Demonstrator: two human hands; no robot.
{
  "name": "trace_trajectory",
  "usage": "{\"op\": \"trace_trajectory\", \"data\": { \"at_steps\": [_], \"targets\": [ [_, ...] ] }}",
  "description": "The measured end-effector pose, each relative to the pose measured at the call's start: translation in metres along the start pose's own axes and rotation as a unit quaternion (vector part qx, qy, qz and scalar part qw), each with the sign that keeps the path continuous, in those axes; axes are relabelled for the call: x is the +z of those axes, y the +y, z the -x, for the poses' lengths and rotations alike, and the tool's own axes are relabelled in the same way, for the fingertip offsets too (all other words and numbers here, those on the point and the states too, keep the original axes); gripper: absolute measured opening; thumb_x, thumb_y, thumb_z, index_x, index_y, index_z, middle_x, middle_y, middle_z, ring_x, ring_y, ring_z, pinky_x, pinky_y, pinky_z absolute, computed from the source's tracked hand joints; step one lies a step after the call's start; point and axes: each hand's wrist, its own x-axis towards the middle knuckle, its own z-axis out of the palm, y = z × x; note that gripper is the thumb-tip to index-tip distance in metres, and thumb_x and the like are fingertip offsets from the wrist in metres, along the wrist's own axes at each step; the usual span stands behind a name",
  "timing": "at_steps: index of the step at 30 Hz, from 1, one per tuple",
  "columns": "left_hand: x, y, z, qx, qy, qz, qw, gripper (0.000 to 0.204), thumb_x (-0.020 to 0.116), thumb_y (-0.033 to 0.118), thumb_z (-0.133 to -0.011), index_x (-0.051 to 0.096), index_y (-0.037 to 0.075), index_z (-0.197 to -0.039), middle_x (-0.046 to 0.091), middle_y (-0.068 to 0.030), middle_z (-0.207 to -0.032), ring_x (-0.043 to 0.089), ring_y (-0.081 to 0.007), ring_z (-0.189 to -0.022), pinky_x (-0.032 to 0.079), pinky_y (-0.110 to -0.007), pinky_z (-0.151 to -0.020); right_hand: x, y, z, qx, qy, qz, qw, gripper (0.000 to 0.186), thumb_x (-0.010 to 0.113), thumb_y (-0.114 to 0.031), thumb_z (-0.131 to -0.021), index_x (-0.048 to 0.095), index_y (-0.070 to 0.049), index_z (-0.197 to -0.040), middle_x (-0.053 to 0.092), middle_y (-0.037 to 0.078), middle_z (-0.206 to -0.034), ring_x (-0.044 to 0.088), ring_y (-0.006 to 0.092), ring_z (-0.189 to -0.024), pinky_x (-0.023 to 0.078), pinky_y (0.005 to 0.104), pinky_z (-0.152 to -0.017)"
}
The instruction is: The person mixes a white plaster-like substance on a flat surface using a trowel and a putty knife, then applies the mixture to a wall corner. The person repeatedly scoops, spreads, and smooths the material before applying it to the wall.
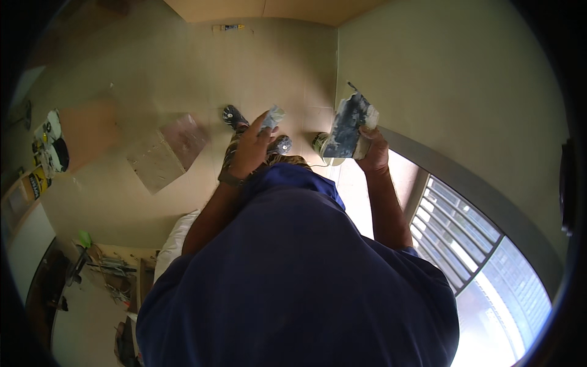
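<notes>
The person's dark blue shirt [293, 263] filled the lower middle of the view, nearest the camera, with a bare forearm reaching forward on either side. A dark band [231, 178] circled the left wrist. The left hand [249, 150] was partly closed, its fingers on a small whitish-grey piece [273, 118] (whether a blade or a lump, I could not tell) that stood out past the fingertips. The right hand [374, 151] gripped one edge of a broad flat plate [347, 127], thumb on top; the plate was held up tilted, well apart from the left hand, its dark face smeared with pale patches.

Below the hands were patterned trousers [231, 150] and two dark, pale-spotted shoes [281, 145]. A round container [318, 142] stood on the floor, partly hidden behind the plate. Left of the feet lay a two-toned flat board [168, 153], one part pale, the other reddish brown.

Farther left were a brown sheet [92, 136] and, beside it, black, white and yellow packaging [55, 147]. To the right, daylight came through a barred window [452, 226]. Farthest ahead, a small white-and-yellow object [228, 27] lay near the wall.
</notes>
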Motion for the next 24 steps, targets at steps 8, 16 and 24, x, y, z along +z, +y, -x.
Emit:
{"op": "trace_trajectory", "data": {
  "at_steps": [8, 16, 24],
  "targets": [
    [-0.071, -0.002, -0.037, -0.131, -0.008, 0.209, 0.969, 0.037, 0.043, 0.01, -0.091, 0.039, 0.0, -0.126, 0.052, -0.0115, -0.117, 0.057, -0.0217, -0.104, 0.049, -0.032, -0.083, -0.042, -0.023, -0.069, 0.013, 0.017, 0.052, 0.998, 0.05, 0.055, -0.006, -0.072, 0.046, -0.002, -0.12, 0.055, 0.011, -0.114, 0.054, 0.0253, -0.107, 0.044, 0.0392, -0.092],
    [-0.097, -0.103, -0.074, -0.202, -0.002, 0.299, 0.932, 0.035, 0.045, 0.01, -0.09, 0.042, 0.001, -0.123, 0.054, -0.0117, -0.116, 0.058, -0.024, -0.102, 0.05, -0.033, -0.08, -0.138, -0.032, -0.141, 0.135, 0.087, 0.165, 0.973, 0.045, 0.054, -0.006, -0.074, 0.046, 0.001, -0.117, 0.056, 0.012, -0.109, 0.056, 0.0235, -0.102, 0.045, 0.0383, -0.089],
    [-0.114, -0.241, -0.055, -0.245, 0.096, 0.383, 0.886, 0.041, 0.047, 0.008, -0.088, 0.036, -0.002, -0.126, 0.054, -0.0191, -0.112, 0.06, -0.0323, -0.095, 0.055, -0.037, -0.071, -0.228, -0.051, -0.202, 0.192, 0.113, 0.287, 0.932, 0.039, 0.051, -0.003, -0.075, 0.049, 0.003, -0.114, 0.06, 0.013, -0.106, 0.06, 0.0235, -0.095, 0.048, 0.0374, -0.084]
  ]
}}
